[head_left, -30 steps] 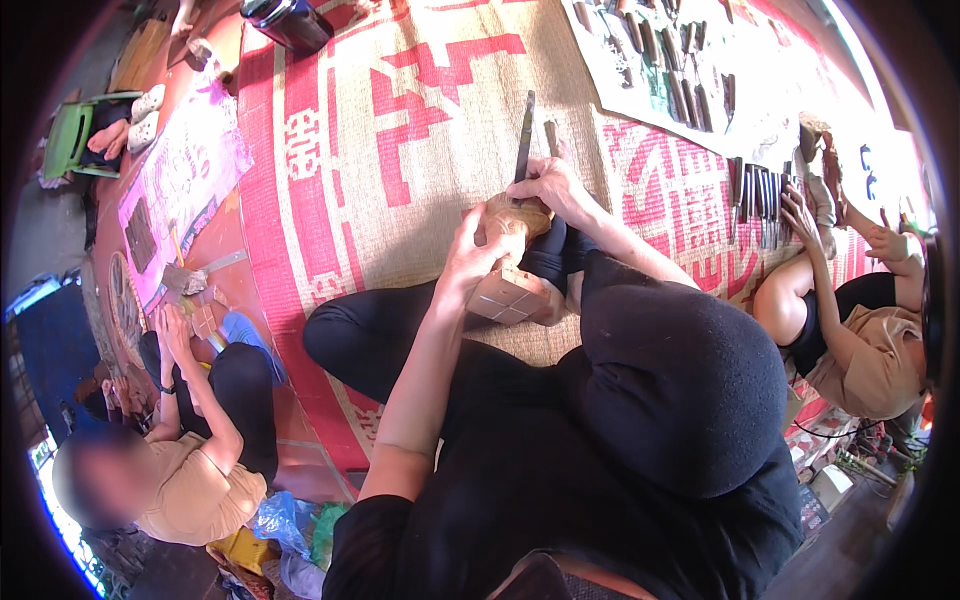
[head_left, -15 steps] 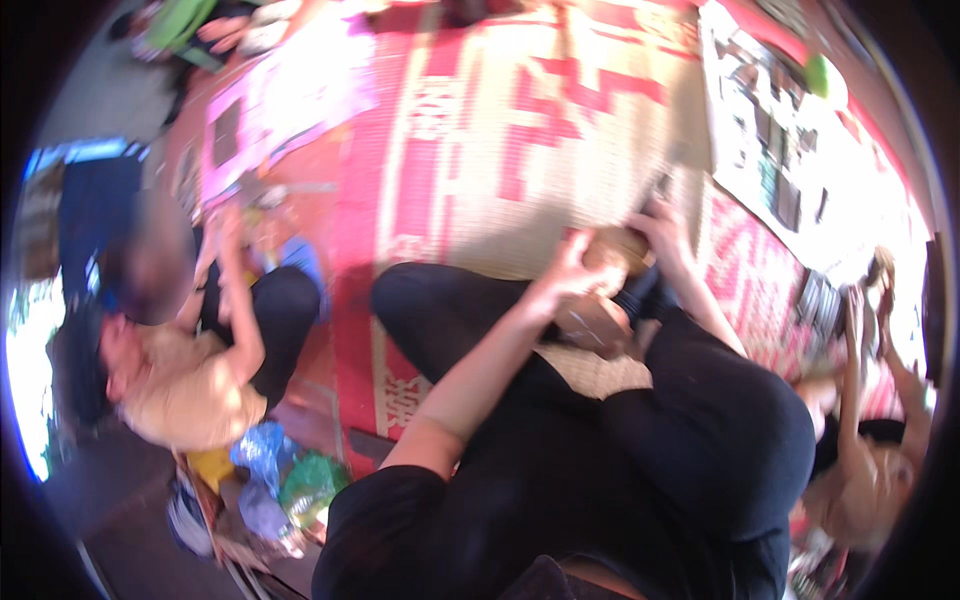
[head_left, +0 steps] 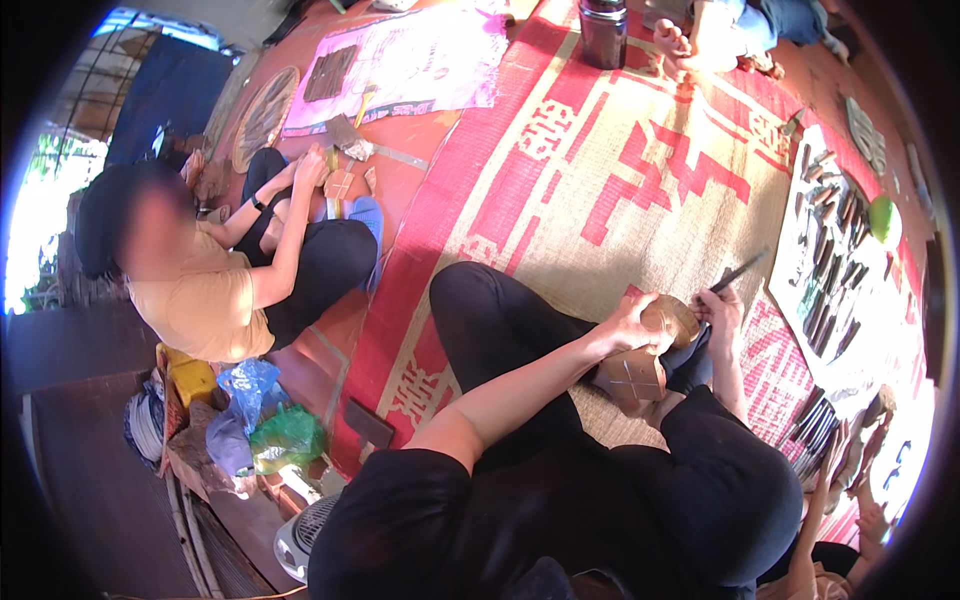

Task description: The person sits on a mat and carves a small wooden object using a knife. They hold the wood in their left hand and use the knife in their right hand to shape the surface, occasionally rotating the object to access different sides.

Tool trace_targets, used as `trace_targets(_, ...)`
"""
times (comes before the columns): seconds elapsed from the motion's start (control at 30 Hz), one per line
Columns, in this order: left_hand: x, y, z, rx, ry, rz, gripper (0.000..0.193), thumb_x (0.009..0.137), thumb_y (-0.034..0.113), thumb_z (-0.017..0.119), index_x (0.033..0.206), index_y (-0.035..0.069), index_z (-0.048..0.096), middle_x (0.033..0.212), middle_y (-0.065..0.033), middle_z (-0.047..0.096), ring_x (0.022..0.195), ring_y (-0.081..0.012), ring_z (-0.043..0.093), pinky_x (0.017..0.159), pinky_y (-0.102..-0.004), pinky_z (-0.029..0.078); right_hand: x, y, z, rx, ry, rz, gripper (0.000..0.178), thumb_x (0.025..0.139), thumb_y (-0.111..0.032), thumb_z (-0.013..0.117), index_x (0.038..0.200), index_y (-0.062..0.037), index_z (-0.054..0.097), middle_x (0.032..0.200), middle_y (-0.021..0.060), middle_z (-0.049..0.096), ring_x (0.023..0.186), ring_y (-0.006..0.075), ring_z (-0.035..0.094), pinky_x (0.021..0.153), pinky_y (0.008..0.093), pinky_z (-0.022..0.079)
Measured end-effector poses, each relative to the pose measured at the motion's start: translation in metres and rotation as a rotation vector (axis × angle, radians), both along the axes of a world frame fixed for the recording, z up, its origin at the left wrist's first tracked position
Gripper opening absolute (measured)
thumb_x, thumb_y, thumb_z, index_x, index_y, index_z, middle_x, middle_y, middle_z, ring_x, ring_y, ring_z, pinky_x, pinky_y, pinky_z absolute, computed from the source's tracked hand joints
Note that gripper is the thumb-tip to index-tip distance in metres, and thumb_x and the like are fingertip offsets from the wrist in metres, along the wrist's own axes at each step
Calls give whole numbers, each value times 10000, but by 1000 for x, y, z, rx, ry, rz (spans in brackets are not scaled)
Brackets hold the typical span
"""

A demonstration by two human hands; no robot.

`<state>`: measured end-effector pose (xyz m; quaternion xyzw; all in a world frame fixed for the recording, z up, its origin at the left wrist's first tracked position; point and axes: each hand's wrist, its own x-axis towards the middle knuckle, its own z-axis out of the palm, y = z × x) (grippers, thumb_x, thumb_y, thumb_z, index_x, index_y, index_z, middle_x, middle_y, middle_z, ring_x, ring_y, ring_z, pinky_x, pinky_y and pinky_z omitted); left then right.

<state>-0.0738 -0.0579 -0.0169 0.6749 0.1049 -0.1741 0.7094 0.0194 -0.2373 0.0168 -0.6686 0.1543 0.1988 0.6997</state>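
My left hand [head_left: 632,325] grips a brown wooden block [head_left: 633,380] from above. The block has a rounded upper part and a lower part with crossed pale lines on its face; it rests between my bent legs. In my right hand [head_left: 720,308], close beside the block's rounded part, is a slim dark carving tool [head_left: 742,271], its far end pointing up and to the right. The tool's other end is hidden by my fingers, so I cannot tell whether it touches the wood.
Many dark carving tools [head_left: 835,265] lie on a white sheet at right, near a green round object [head_left: 884,222]. A co-worker [head_left: 210,290] at left handles a wooden piece [head_left: 340,186]. A dark canister [head_left: 603,35] stands on the red-and-straw mat [head_left: 560,225].
My view has swung, bringing more of the tool sheet and the canister into sight. The right hand's carving tool now shows clearly; the left hand still holds the wooden block.
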Motion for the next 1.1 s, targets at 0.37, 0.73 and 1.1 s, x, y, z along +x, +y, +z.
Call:
trace_targets(0.37, 6, -2, 4, 81, 52, -51, 952, 642, 278, 820, 1356, -55, 285, 1178, -213, 491, 1061, -244, 520, 826, -318, 476, -10, 12, -5, -74, -110, 199, 58, 786, -69, 648, 768, -32, 607, 673, 60, 624, 550, 112, 552, 536, 220, 437)
trace_targets(0.73, 7, 1, 18, -16, 111, -69, 991, 613, 302, 828, 1369, -32, 281, 1234, -223, 446, 1119, -283, 491, 917, -344, 429, -10, 20, 9, -75, -68, 239, 72, 778, -74, 655, 731, -49, 606, 671, 12, 603, 558, 62, 509, 522, 197, 387)
trace_targets(1.1, 2, 2, 18, -124, 162, -32, 933, 653, 222, 803, 1374, -25, 266, 1175, -193, 484, 1081, -243, 506, 889, -338, 450, -3, 20, 29, -28, -21, 145, 79, 783, -85, 630, 827, -20, 629, 714, 56, 628, 638, 115, 584, 573, 239, 463)
